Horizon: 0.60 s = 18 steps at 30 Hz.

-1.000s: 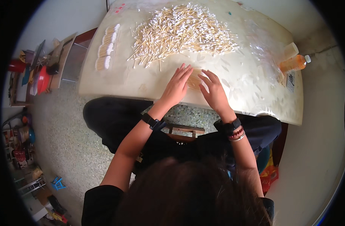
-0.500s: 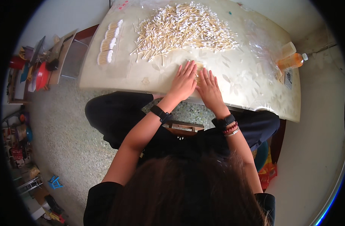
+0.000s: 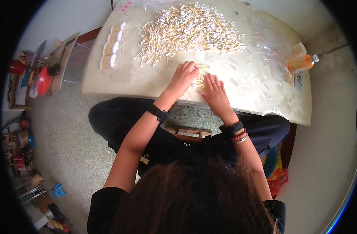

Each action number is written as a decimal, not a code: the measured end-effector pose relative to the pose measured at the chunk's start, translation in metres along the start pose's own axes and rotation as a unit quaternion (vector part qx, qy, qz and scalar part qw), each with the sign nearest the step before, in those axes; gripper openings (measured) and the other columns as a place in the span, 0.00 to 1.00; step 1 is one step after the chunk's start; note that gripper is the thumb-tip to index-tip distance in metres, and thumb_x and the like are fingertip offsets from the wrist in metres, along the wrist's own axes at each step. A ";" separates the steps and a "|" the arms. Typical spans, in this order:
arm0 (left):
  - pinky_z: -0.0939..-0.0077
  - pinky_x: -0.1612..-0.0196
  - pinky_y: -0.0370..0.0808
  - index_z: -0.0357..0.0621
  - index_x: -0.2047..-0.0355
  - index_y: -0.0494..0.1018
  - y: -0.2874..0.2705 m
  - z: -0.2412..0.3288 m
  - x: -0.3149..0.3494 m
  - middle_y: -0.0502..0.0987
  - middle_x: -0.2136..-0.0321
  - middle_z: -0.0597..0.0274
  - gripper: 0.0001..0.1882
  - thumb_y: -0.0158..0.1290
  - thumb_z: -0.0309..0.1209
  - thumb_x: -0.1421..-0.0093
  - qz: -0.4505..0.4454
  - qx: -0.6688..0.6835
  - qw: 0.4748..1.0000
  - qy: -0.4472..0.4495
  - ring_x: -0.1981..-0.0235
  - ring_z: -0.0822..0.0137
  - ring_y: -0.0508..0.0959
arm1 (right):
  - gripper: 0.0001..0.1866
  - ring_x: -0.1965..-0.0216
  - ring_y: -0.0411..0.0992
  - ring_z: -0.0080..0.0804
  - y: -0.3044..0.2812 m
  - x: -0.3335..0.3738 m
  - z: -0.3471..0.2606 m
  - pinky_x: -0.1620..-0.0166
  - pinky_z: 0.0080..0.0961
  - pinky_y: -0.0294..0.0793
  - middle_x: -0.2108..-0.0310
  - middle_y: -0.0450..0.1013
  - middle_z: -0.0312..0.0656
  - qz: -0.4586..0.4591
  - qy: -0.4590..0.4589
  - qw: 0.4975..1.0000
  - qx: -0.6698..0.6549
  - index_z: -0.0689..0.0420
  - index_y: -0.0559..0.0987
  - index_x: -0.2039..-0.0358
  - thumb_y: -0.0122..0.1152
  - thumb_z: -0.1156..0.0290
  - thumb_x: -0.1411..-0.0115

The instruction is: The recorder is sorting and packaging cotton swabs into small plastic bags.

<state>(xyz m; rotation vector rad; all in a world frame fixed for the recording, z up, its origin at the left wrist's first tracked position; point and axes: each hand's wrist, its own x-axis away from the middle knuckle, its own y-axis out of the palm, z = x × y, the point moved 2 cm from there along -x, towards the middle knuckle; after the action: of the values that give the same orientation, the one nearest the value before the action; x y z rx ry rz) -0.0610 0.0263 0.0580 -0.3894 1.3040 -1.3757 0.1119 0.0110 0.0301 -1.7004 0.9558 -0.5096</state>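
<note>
A small row of cotton swabs (image 3: 201,81) lies on the table in front of me, their sticks running sideways between my hands. My left hand (image 3: 182,78) is at the row's left ends, its fingers curled and drawn together; whatever its fingertips hold, if anything, is hidden. Flat on the table, my right hand (image 3: 215,91) has its fingers stretched out against the row's right ends. Just beyond both hands spreads a big loose heap of white-tipped cotton swabs (image 3: 190,33).
Several tidy bundles of swabs (image 3: 112,45) form a column on clear plastic at the table's left. Crumpled clear plastic (image 3: 270,48) lies at the right, near an orange drink bottle (image 3: 303,62) and a pale cup (image 3: 298,50). My knees are under the table's near edge.
My left hand has gone from lying flat to curled fingers and shifted slightly left, uncovering more of the swab row. The right hand has shifted slightly and stays flat.
</note>
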 end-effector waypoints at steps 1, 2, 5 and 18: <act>0.66 0.60 0.66 0.44 0.73 0.70 -0.001 -0.002 -0.003 0.69 0.65 0.60 0.04 0.54 0.24 0.48 0.023 -0.013 1.000 -0.009 0.60 0.59 0.70 | 0.33 0.34 0.46 0.46 -0.001 0.001 0.000 0.35 0.44 0.45 0.35 0.50 0.47 0.001 -0.006 1.000 0.000 0.60 0.53 0.37 0.47 0.56 0.37; 0.66 0.60 0.66 0.44 0.73 0.70 0.000 -0.004 -0.006 0.69 0.65 0.60 0.04 0.54 0.24 0.48 0.023 -0.014 1.000 -0.009 0.60 0.59 0.70 | 0.32 0.34 0.46 0.46 -0.001 0.001 0.000 0.35 0.44 0.45 0.35 0.50 0.46 0.001 -0.012 1.000 0.000 0.60 0.54 0.37 0.46 0.57 0.36; 0.64 0.59 0.65 0.45 0.71 0.69 0.008 -0.003 -0.015 0.69 0.66 0.60 0.05 0.54 0.26 0.48 0.036 -0.049 0.997 -0.045 0.60 0.59 0.70 | 0.31 0.34 0.46 0.46 -0.004 0.002 0.002 0.35 0.43 0.45 0.36 0.51 0.47 0.008 -0.039 0.999 0.004 0.60 0.54 0.37 0.46 0.59 0.36; 0.54 0.36 0.50 0.31 0.44 0.60 0.035 0.002 0.003 0.60 0.41 0.49 0.25 0.43 0.35 0.37 -0.033 -0.079 0.993 -0.076 0.37 0.55 0.56 | 0.28 0.35 0.49 0.49 -0.018 -0.032 0.024 0.35 0.41 0.48 0.37 0.53 0.51 0.058 -0.029 0.991 -0.120 0.65 0.58 0.40 0.46 0.63 0.36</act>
<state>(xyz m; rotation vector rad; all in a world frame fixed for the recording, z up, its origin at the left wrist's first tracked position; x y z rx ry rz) -0.0433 0.0317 0.0277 -0.6372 1.2861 -1.2751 0.1173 0.0529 0.0425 -1.8493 1.1013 -0.2763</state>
